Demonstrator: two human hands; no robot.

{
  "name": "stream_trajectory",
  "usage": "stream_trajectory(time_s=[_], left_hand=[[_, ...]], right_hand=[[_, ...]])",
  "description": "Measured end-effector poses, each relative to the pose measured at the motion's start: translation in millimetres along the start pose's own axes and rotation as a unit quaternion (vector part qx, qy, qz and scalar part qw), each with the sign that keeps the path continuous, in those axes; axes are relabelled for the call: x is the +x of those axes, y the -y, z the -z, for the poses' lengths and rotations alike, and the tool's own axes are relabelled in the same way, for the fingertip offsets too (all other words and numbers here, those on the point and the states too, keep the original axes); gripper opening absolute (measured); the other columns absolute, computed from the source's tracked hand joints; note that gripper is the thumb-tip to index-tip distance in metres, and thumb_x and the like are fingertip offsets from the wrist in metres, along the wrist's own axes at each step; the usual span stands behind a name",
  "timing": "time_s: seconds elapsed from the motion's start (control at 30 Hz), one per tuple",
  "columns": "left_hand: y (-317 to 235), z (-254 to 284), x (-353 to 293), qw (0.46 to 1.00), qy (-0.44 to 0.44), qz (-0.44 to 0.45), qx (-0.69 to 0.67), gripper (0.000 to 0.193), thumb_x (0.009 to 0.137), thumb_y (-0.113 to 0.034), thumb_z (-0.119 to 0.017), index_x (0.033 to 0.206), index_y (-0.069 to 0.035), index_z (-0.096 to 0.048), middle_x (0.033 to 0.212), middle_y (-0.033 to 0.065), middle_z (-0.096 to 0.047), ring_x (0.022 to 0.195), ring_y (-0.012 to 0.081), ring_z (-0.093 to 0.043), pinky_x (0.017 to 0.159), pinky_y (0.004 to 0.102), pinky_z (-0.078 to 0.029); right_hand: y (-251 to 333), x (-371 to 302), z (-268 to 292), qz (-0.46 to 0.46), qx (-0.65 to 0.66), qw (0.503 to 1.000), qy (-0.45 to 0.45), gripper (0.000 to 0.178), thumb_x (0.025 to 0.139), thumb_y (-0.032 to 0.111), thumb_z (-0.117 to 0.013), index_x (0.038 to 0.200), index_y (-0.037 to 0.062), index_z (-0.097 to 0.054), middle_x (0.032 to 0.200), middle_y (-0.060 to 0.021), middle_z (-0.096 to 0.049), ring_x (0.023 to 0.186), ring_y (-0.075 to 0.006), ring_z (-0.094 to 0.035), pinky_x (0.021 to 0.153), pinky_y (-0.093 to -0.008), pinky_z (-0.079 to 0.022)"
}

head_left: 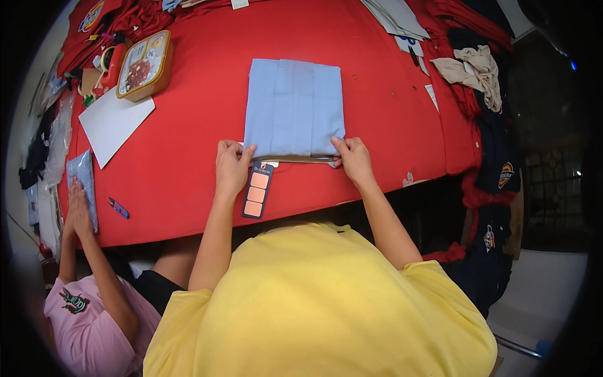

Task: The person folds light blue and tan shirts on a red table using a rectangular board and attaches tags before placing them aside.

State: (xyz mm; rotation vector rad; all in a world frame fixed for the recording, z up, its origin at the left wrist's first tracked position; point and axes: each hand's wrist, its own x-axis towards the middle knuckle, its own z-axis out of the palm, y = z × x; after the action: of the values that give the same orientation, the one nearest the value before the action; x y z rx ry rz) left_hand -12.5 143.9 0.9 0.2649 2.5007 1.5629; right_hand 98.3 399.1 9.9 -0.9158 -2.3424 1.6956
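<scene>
Hands held the near edge of a folded light-blue shirt (294, 108) that lay flat on the red table (201, 81), directly ahead of the person. Left hand (232, 168) gripped the shirt's near-left corner, fingers together and curled over the edge, thumb beneath. Right hand (354, 159) pinched the near-right corner, fingers closed on the fabric. A brown card (292, 159) showed under the shirt's near edge, between the two hands. A dark tag (257, 189) with three peach squares hung from that edge, just beside the left hand.

A white sheet (113, 122) lay well to the left, with a tin (144, 65) beyond it. A blue cutter (118, 208) rested near the table's front edge. At far left, another person's hand (76, 210) pressed on a bagged blue shirt (82, 177). A beige cloth (474, 70) lay at far right.
</scene>
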Motion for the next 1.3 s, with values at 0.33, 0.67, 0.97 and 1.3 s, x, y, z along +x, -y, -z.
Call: stream_trajectory(time_s=[0.33,0.67,0.97,1.3], left_hand=[[4.0,3.9,-0.6,0.996,0.015,-0.017,-0.082,0.035,0.089,-0.025,-0.067,0.083,0.009,-0.062,0.106,0.0098,-0.047,0.078,0.0134,-0.056,0.062,0.0263,-0.054],[-4.3,5.2,-1.4,0.982,-0.036,-0.063,0.173,0.033,0.081,-0.026,-0.073,0.077,0.003,-0.057,0.086,0.0147,-0.057,0.074,0.0246,-0.060,0.064,0.0355,-0.049],[-12.8,24.4,3.6,0.980,0.101,0.026,0.169,0.027,0.082,-0.019,-0.071,0.095,-0.001,-0.057,0.091,0.0162,-0.062,0.079,0.0256,-0.063,0.068,0.0378,-0.050],[-131.5,97.4,3.9,0.898,0.193,-0.106,-0.381,0.037,0.087,0.000,-0.058,0.124,-0.001,-0.053,0.110,0.0106,-0.062,0.100,0.0135,-0.059,0.088,0.0272,-0.047]], right_hand=[[-3.2,2.6,5.3,0.022,-0.069,0.997,0.012,0.051,0.087,0.040,-0.067,0.070,-0.0072,-0.058,0.060,-0.0111,-0.059,0.056,-0.0180,-0.061,0.054,-0.0323,-0.049],[14.9,-21.5,4.3,0.071,-0.349,0.934,-0.035,0.051,0.085,0.044,-0.063,0.085,-0.0066,-0.064,0.085,-0.0238,-0.063,0.081,-0.0387,-0.062,0.071,-0.0473,-0.048],[15.1,-30.8,-0.1,0.028,-0.280,0.959,-0.012,0.041,0.083,0.029,-0.070,0.102,-0.0055,-0.056,0.084,-0.0189,-0.062,0.076,-0.0287,-0.064,0.064,-0.0398,-0.051],[128.6,-33.8,95.1,0.088,0.303,0.929,0.194,0.032,0.090,0.007,-0.057,0.119,-0.0060,-0.054,0.084,-0.0118,-0.064,0.068,-0.0162,-0.064,0.060,-0.0262,-0.055]])
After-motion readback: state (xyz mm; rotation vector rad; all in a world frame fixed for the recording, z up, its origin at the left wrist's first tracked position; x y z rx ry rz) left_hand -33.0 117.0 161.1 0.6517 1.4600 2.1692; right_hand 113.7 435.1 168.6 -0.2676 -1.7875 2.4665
